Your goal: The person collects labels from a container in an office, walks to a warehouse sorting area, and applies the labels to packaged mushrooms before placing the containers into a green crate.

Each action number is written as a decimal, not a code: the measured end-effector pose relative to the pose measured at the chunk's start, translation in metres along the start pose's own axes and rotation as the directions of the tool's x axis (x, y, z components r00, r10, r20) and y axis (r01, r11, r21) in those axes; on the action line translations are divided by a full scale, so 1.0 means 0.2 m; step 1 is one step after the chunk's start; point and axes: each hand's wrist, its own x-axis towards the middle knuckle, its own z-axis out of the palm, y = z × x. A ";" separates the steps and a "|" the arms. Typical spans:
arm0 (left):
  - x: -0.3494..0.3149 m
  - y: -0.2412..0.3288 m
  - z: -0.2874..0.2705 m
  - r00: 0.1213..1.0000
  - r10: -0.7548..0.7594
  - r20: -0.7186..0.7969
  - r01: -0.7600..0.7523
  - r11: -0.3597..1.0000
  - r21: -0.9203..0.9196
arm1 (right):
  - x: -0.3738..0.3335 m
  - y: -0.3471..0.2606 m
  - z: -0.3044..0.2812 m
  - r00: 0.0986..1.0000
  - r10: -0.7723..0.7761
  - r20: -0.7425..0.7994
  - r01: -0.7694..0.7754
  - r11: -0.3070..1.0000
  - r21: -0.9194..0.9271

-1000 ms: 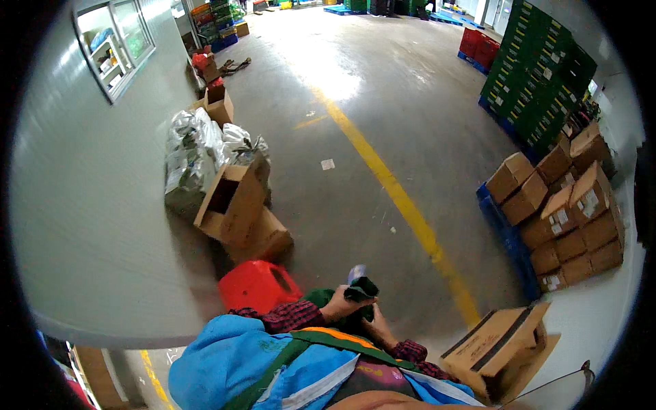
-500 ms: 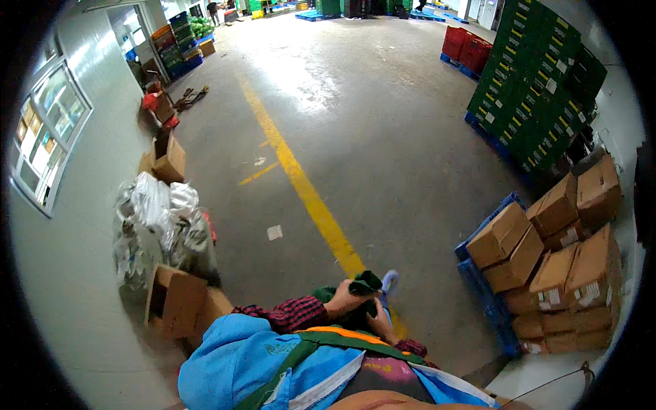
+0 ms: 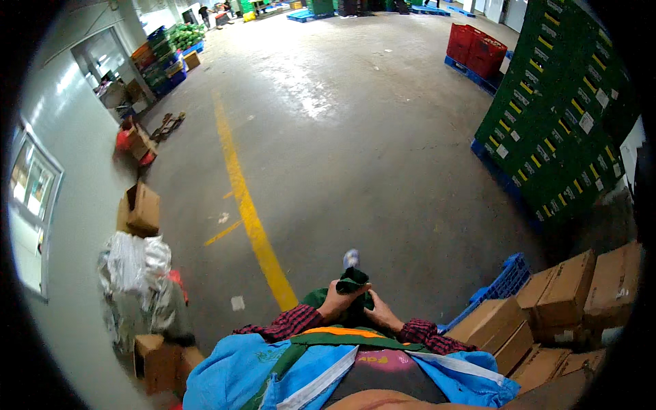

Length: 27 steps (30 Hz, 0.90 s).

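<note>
In front of my waist, my left hand (image 3: 335, 301) is closed around a bunched dark green cloth (image 3: 353, 279), whose upper end sticks out above the fingers. My right hand (image 3: 383, 316) is close beside it, its fingers curled at the cloth's right side; a fold partly hides the fingertips. More green material hangs below the hands, over my legs. What kind of cloth item it is does not show. Both forearms are in red and dark checked sleeves. Beyond the cloth, one shoe (image 3: 351, 258) shows on the floor.
A yellow line (image 3: 249, 212) runs along the grey floor. Cartons (image 3: 488, 321) and a blue pallet (image 3: 506, 277) are at the right, below tall stacked green crates (image 3: 547, 130). Red crates (image 3: 476, 49) stand farther off. Along the left wall are white plastic bags (image 3: 140, 266) and open cardboard boxes (image 3: 142, 208).
I have moved forward: the bags, boxes and cartons have slid nearer and lower in view, and the yellow line has shifted left. Both hands stay at the green cloth.
</note>
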 end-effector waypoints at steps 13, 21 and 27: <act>3.01 1.07 0.60 0.972 0.037 0.231 -0.071 0.987 0.141 | 1.97 -0.41 -2.17 0.958 -0.012 -0.287 0.105 0.945 0.311; 4.89 1.79 0.95 0.978 0.180 0.109 -0.191 0.977 0.097 | 3.50 -0.65 -3.76 0.988 -0.052 -0.144 0.065 0.993 0.093; 6.06 2.30 1.10 0.999 0.035 0.006 -0.035 0.999 -0.023 | 4.54 -0.81 -4.69 0.999 -0.034 -0.013 0.034 0.998 -0.062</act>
